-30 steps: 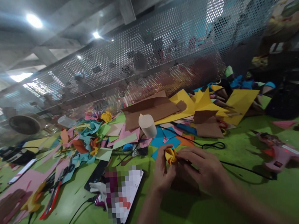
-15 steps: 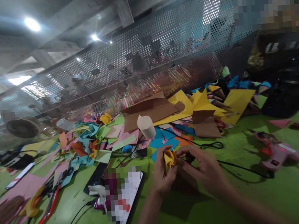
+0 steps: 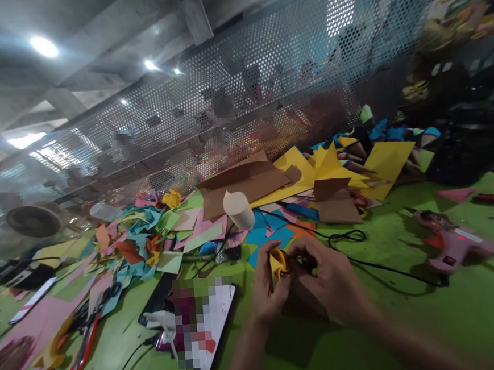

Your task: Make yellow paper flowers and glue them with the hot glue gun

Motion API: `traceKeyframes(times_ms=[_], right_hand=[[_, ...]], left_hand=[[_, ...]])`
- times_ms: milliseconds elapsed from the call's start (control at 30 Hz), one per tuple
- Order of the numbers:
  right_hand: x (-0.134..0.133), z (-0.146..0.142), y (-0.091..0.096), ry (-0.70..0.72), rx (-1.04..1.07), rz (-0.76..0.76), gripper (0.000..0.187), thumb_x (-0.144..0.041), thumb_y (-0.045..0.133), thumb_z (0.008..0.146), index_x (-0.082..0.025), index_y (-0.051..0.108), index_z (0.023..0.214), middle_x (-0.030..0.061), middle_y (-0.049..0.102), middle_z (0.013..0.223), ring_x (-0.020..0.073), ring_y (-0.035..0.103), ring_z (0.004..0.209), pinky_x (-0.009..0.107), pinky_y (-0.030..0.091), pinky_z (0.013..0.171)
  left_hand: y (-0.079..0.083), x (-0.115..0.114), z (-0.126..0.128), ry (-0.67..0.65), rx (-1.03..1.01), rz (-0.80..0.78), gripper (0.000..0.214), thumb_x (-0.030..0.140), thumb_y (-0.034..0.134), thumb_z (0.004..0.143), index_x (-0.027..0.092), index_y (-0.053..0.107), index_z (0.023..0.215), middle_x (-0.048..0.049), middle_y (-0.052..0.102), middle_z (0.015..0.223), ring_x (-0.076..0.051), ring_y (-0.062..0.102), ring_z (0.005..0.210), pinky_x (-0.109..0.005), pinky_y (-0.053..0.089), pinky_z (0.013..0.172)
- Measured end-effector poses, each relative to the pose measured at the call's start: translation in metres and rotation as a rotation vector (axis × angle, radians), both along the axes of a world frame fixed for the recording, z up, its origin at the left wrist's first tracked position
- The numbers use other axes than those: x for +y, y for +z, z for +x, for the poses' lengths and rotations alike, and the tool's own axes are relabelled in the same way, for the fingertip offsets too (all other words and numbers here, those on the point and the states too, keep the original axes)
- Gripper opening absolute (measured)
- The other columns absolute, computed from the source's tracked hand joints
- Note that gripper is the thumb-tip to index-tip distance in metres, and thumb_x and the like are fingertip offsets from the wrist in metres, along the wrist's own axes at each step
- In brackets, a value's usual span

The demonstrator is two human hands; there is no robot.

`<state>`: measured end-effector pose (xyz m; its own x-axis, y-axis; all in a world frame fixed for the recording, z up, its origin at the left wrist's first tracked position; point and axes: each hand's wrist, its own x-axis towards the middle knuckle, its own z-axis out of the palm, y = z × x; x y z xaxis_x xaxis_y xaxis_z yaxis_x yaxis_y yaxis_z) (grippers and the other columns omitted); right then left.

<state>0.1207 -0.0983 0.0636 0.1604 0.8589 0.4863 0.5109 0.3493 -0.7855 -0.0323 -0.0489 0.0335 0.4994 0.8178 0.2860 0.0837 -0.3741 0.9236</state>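
Observation:
A small yellow and orange folded paper flower (image 3: pixel 278 262) is pinched between both my hands over the green table (image 3: pixel 411 320). My left hand (image 3: pixel 267 291) grips it from the left with thumb and fingers closed on it. My right hand (image 3: pixel 327 278) curls round its right side, fingertips pressed on the paper. A phone (image 3: pixel 207 325) lies just left of my left wrist.
Coloured paper scraps (image 3: pixel 149 244) cover the table's left and back. A cream paper roll (image 3: pixel 238 209) lies behind my hands. A pink glue gun (image 3: pixel 452 240) with a black cord (image 3: pixel 364 267) lies at right. Red-handled scissors (image 3: pixel 85 334) lie at left. A perforated metal screen (image 3: pixel 265 86) stands behind.
The view has shifted slightly. My right fingers have curled in closer on the flower; both hands stay in the same spot on it.

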Motion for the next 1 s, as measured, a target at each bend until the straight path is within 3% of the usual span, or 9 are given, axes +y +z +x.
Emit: traceKeyframes(times_ms=[233, 467, 667, 1000], right_hand=[[0.0042, 0.0006, 0.0047, -0.037, -0.009, -0.061, 0.008, -0.017, 0.057, 0.084, -0.023, 0.057, 0.088, 0.0009, 0.070, 0.078, 0.0171, 0.065, 0.065, 0.027, 0.047, 0.058], [0.0048, -0.0019, 0.0041, -0.116, -0.170, -0.008, 0.008, -0.016, 0.053, 0.084, -0.023, 0.055, 0.088, 0.0021, 0.071, 0.075, 0.0196, 0.067, 0.065, 0.028, 0.046, 0.058], [0.0045, 0.0007, 0.0040, -0.058, -0.229, -0.033, 0.019, -0.012, 0.053, 0.080, -0.022, 0.057, 0.096, 0.0018, 0.072, 0.077, 0.0193, 0.069, 0.066, 0.027, 0.045, 0.058], [0.0051, 0.0023, 0.0013, -0.032, -0.218, -0.035, 0.019, -0.012, 0.054, 0.083, -0.021, 0.057, 0.100, 0.0044, 0.075, 0.083, 0.0215, 0.072, 0.073, 0.029, 0.049, 0.062]], left_hand=[[-0.0055, 0.0023, 0.0002, 0.019, 0.028, 0.097, 0.051, 0.054, 0.050, 0.093, 0.025, 0.043, 0.134, -0.0095, 0.050, 0.129, -0.029, 0.050, 0.120, -0.041, 0.040, 0.103], [-0.0069, 0.0024, -0.0010, 0.011, 0.113, 0.226, 0.052, 0.053, 0.049, 0.093, 0.023, 0.041, 0.135, -0.0118, 0.050, 0.127, -0.029, 0.050, 0.118, -0.044, 0.040, 0.102], [-0.0086, 0.0034, -0.0011, 0.026, 0.128, 0.255, 0.054, 0.051, 0.051, 0.092, 0.023, 0.040, 0.137, -0.0122, 0.050, 0.128, -0.030, 0.050, 0.117, -0.044, 0.040, 0.102], [-0.0076, 0.0041, 0.0009, 0.004, 0.127, 0.305, 0.049, 0.051, 0.048, 0.095, 0.024, 0.041, 0.135, -0.0115, 0.050, 0.126, -0.029, 0.050, 0.116, -0.043, 0.040, 0.100]])
